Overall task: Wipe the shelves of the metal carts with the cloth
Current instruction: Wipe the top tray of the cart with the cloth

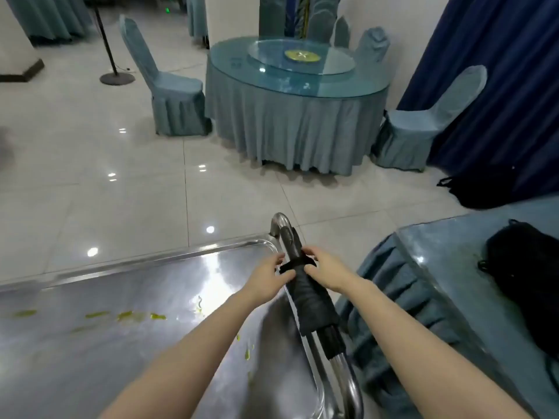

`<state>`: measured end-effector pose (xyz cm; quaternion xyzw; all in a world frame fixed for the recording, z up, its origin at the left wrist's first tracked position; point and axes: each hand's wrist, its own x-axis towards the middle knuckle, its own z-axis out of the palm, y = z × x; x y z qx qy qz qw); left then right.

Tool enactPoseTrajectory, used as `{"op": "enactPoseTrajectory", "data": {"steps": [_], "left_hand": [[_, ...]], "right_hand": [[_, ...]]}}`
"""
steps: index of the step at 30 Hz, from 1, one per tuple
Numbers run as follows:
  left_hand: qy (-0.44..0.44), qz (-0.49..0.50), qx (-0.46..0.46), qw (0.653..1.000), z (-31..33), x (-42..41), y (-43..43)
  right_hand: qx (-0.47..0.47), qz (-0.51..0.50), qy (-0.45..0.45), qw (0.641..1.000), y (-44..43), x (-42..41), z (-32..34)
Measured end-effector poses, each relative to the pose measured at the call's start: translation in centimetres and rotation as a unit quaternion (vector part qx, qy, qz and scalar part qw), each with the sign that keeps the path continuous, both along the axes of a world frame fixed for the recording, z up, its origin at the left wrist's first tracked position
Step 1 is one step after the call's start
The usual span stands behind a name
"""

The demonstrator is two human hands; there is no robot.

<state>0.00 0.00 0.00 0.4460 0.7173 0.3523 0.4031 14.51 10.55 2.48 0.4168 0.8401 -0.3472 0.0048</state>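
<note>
Draped table [447, 255] flanks the cart handle [286, 231] where left hand [266, 273], right hand [326, 270] pinch cloth [311, 303].

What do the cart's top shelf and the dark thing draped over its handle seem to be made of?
Shiny silver cart shelf: likely polished stainless steel, given bright mirror-like reflections. Black cloth on the handle: soft matte fabric, creased and folded.

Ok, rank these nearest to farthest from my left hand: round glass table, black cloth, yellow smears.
1. black cloth, held by the left hand, on the handle.
2. yellow smears, left on the shelf.
3. round glass table, far ahead.
</note>
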Motion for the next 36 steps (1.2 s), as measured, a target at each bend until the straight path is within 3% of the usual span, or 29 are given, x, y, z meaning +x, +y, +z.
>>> {"op": "enactPoseTrajectory", "data": {"steps": [3,7,13,16,21,27,32,36], "left_hand": [[-0.068,0.048,0.002,0.997,-1.0,0.7,0.9],[-0.07,0.088,0.022,0.993,-1.4,0.7,0.4],[-0.087,0.06,0.071,0.992,1.0,0.9,-2.4],[-0.14,0.071,0.097,0.983,1.9,1.6,-5.2],[-0.139,0.146,0.155,0.967,3.5,1.9,-10.6],[-0.207,0.231,0.153,0.938,4.7,1.8,-19.5],[-0.254,0.183,0.069,0.947,2.8,2.1,-27.9],[-0.214,0.174,0.05,0.96,1.6,1.8,-33.4]], "right_hand": [[-0.051,-0.042,0.06,0.996,1.0,-0.1,-0.7],[-0.054,-0.044,0.042,0.997,1.6,0.4,-0.2],[0.044,0.064,-0.044,0.996,0.4,0.4,2.3],[0.112,0.15,-0.043,0.981,-2.1,0.2,4.0],[0.154,0.175,-0.021,0.972,-7.8,0.4,6.3],[0.094,0.173,0.076,0.977,-16.2,1.2,6.2],[0.018,0.114,0.17,0.979,-22.7,1.2,2.5],[-0.005,0.095,0.181,0.979,-27.3,-0.1,0.3]]}}
